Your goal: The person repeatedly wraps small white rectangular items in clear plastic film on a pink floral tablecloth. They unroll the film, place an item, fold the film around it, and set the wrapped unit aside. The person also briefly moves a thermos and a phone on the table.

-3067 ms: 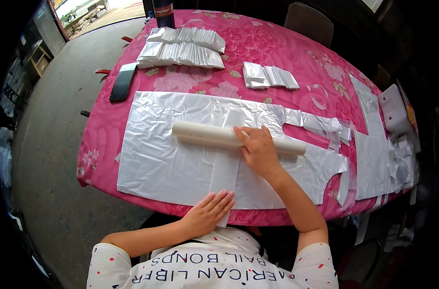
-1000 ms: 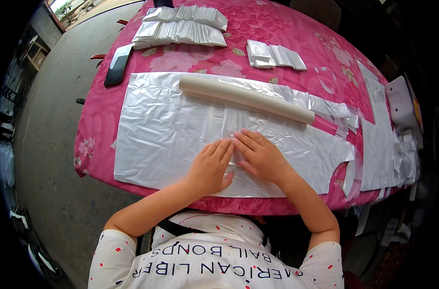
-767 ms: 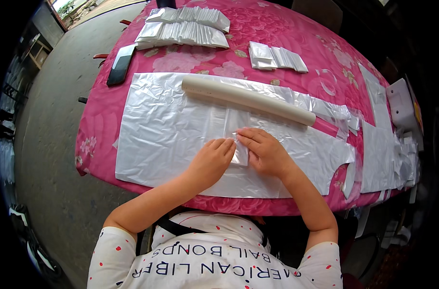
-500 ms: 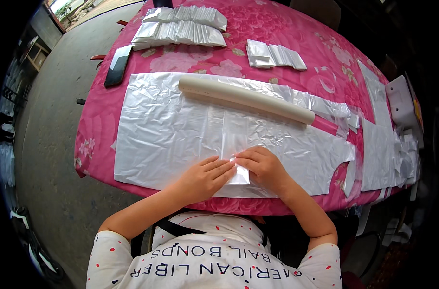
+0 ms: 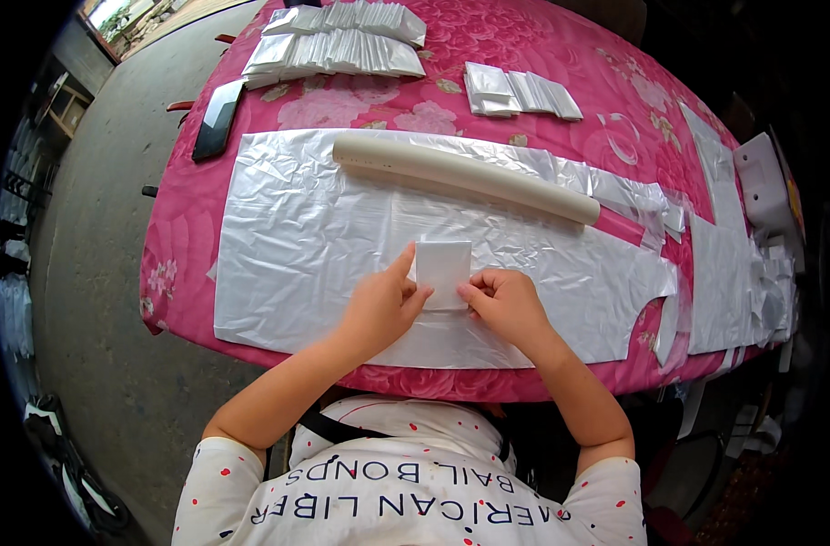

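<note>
Person seen from above; both forearms bare from the short sleeves down; no gloves, rings, watch or bracelets visible on the left hand or the right hand; fingernails short and unpainted as far as can be told. White short-sleeved T-shirt, scattered with small red dots on the shoulders and sleeves; a band of dark block lettering runs across the chest, read upside down from this view. A dark strap crosses the shirt at the upper chest, near the neckline, partly hidden under the left arm.
</note>
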`<control>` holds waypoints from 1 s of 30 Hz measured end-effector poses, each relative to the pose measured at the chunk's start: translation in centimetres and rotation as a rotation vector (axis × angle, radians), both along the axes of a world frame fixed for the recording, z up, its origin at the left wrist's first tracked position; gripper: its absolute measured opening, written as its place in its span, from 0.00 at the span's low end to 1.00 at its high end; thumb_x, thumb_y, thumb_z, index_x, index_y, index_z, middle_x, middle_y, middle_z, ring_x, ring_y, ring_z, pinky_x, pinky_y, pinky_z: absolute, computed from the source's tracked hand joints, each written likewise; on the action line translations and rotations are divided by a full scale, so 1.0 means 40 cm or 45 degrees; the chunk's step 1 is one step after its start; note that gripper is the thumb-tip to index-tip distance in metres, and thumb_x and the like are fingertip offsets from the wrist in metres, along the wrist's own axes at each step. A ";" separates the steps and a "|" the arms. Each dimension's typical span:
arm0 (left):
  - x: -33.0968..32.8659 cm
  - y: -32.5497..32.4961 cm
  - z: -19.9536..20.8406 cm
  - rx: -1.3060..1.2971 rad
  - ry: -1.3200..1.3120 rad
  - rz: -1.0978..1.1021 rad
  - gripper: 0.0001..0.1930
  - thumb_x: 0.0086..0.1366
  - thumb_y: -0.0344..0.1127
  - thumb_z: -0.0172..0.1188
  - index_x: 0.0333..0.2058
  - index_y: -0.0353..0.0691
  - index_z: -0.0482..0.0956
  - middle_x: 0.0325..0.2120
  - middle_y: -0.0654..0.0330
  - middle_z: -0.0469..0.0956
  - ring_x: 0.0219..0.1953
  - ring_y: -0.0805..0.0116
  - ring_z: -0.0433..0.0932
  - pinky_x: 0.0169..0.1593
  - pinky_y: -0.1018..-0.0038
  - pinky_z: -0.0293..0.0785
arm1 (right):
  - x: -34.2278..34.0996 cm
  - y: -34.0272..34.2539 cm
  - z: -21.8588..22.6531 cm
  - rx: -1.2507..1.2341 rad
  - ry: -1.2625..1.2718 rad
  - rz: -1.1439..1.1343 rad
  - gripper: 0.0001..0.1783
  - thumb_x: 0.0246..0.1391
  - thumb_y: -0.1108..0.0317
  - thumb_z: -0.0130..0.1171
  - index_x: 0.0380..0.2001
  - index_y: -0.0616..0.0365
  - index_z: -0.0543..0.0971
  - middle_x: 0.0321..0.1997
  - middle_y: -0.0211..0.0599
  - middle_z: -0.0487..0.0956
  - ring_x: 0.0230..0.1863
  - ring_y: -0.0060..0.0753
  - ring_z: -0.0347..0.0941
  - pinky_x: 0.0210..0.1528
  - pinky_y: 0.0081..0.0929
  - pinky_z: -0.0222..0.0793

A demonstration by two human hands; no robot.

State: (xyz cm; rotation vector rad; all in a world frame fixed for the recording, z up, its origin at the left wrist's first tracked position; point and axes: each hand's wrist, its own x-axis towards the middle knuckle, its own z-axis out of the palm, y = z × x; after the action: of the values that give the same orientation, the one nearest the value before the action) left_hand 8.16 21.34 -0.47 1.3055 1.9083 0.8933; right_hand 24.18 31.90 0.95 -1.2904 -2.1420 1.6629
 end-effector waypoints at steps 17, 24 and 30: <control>0.067 0.024 -0.045 0.251 0.791 -0.384 0.50 0.52 0.60 0.54 0.59 0.24 0.47 0.61 0.39 0.48 0.65 0.48 0.42 0.65 0.58 0.33 | -0.025 0.032 0.001 -0.142 -0.135 -0.022 0.12 0.44 0.66 0.59 0.22 0.66 0.77 0.17 0.37 0.77 0.18 0.25 0.75 0.23 0.21 0.68; 0.065 0.026 -0.052 0.171 0.783 -0.422 0.55 0.49 0.65 0.54 0.60 0.23 0.43 0.62 0.39 0.41 0.66 0.48 0.36 0.65 0.56 0.30 | -0.010 -0.013 0.039 0.531 -0.392 0.168 0.15 0.37 0.67 0.64 0.30 0.62 0.75 0.28 0.39 0.76 0.31 0.36 0.74 0.34 0.27 0.69; 0.056 -0.016 -0.055 0.362 0.747 -0.173 0.50 0.53 0.58 0.54 0.60 0.25 0.43 0.62 0.38 0.35 0.65 0.43 0.30 0.64 0.54 0.30 | -0.026 -0.047 0.060 1.105 -0.234 0.366 0.24 0.38 0.66 0.64 0.42 0.62 0.72 0.46 0.47 0.71 0.46 0.46 0.68 0.48 0.34 0.65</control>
State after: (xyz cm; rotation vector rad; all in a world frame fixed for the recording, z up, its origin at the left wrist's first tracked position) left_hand 10.42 20.71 -2.66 2.0169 2.1331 0.7867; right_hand 23.13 30.03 3.34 -0.8992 -2.7533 0.4943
